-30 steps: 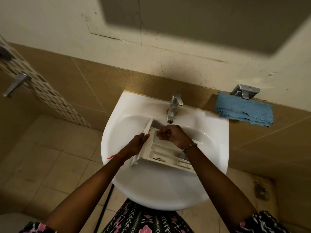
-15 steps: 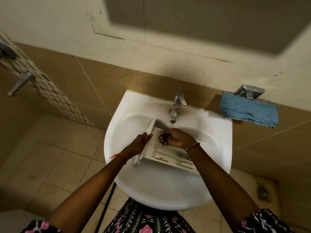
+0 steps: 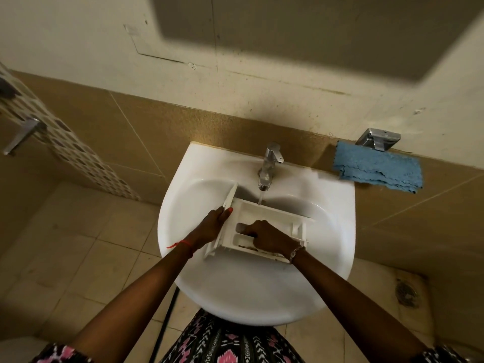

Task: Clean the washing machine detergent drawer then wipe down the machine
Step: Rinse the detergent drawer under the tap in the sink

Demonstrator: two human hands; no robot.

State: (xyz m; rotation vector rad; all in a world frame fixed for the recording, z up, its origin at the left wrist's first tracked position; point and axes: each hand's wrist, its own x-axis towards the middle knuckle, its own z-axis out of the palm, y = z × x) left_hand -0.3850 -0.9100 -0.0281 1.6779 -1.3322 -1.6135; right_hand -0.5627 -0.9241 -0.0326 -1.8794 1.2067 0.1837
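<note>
The white plastic detergent drawer point(image 3: 264, 216) lies in the white sink point(image 3: 251, 292), under the chrome tap point(image 3: 269, 166). A thin stream of water runs from the tap into the drawer's far compartment. My left hand point(image 3: 213, 226) grips the drawer's front panel at its left end. My right hand point(image 3: 264, 238) rests inside the drawer with fingers pressed into a near compartment. Brown grime shows along the drawer's near edge. The washing machine is out of view.
A blue cloth point(image 3: 378, 170) hangs over the tiled ledge to the right of the sink, below a chrome fitting point(image 3: 378, 140). A floor drain point(image 3: 406, 294) sits at lower right. A chrome handle point(image 3: 22, 134) projects at far left.
Water now runs from the tap. My right hand moved from under the spout down into the drawer's near compartment. My left hand kept its hold on the front panel.
</note>
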